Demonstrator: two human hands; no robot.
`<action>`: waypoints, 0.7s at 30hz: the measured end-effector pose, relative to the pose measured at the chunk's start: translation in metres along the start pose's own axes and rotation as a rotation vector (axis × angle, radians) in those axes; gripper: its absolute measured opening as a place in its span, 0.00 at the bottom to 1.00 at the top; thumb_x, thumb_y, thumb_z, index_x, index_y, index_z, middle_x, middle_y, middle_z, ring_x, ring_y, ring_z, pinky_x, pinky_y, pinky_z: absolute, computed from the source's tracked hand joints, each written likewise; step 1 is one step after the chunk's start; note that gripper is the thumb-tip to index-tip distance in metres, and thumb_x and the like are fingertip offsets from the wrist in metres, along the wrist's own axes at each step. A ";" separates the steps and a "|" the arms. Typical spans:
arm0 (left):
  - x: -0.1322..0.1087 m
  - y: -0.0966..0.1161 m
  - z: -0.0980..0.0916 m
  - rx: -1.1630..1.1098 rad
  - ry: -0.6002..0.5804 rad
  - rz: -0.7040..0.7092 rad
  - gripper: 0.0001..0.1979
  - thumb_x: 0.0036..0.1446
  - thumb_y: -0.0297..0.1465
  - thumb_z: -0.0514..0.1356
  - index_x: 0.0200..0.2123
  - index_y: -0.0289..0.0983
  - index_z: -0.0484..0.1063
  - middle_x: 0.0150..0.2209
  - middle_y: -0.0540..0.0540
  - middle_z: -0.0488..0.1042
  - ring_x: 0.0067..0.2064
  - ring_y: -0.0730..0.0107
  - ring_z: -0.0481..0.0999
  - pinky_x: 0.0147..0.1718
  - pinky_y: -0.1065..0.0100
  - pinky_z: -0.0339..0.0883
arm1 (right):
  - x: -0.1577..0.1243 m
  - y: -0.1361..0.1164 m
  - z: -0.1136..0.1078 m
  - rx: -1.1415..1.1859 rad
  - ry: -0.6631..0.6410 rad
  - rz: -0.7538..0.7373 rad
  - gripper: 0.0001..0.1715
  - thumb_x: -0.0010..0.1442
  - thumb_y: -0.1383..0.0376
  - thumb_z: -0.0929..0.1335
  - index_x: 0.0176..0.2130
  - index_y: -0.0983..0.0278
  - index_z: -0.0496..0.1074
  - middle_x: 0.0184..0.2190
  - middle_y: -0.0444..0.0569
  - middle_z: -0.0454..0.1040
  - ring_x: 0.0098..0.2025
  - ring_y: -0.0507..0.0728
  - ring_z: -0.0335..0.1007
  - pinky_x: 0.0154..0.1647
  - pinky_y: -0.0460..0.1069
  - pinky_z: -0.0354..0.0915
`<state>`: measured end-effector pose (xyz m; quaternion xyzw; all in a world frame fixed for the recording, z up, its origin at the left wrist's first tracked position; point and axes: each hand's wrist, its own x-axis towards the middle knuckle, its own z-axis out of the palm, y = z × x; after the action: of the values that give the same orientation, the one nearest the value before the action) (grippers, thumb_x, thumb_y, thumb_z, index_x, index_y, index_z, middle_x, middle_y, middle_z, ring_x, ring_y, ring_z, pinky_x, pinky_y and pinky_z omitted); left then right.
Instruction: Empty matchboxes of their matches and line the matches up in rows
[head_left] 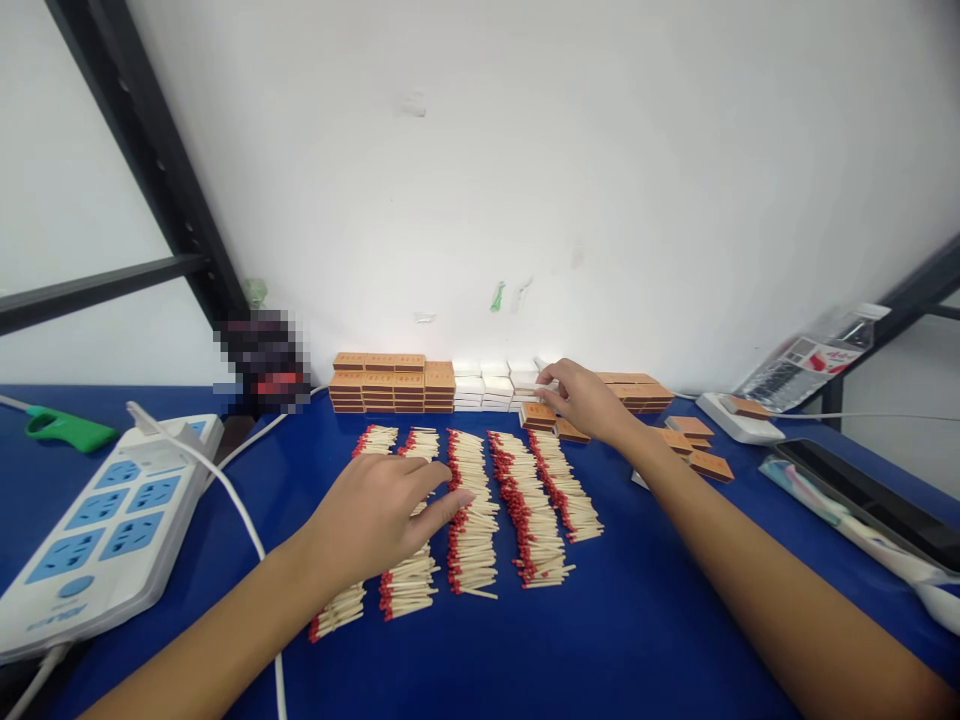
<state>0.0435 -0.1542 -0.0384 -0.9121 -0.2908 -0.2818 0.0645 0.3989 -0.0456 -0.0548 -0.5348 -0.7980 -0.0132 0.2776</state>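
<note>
Rows of red-tipped matches [472, 520] lie side by side on the blue table. Above the left rows is my left hand [382, 510], palm down, with thumb and fingers apart and nothing held; it hides part of those matches. My right hand [581, 395] reaches to the right end of the stacked white matchbox trays [469, 385]. Its fingertips close on a white tray [527, 378] there, partly hidden by the hand. Just below lie loose orange matchbox sleeves [537, 414]. Left of the trays stand stacked orange matchboxes [379, 385].
More orange boxes [637, 390] stand right of my hand, with several loose ones [709, 465] nearby. At left are a white power strip [112, 530], its cable, and a green lighter [71, 428]. A plastic bottle [817, 360] and a dark phone-like slab [874, 500] lie at right.
</note>
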 end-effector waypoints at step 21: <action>0.000 -0.001 -0.001 0.001 0.008 0.000 0.20 0.74 0.43 0.55 0.36 0.37 0.78 0.24 0.51 0.76 0.23 0.71 0.75 0.24 0.68 0.59 | -0.001 -0.003 -0.004 0.031 -0.016 0.003 0.08 0.69 0.59 0.66 0.39 0.60 0.71 0.34 0.51 0.76 0.33 0.60 0.71 0.34 0.53 0.62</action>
<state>0.0431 -0.1538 -0.0378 -0.9109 -0.2909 -0.2851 0.0661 0.3983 -0.0487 -0.0508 -0.5316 -0.7995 0.0040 0.2796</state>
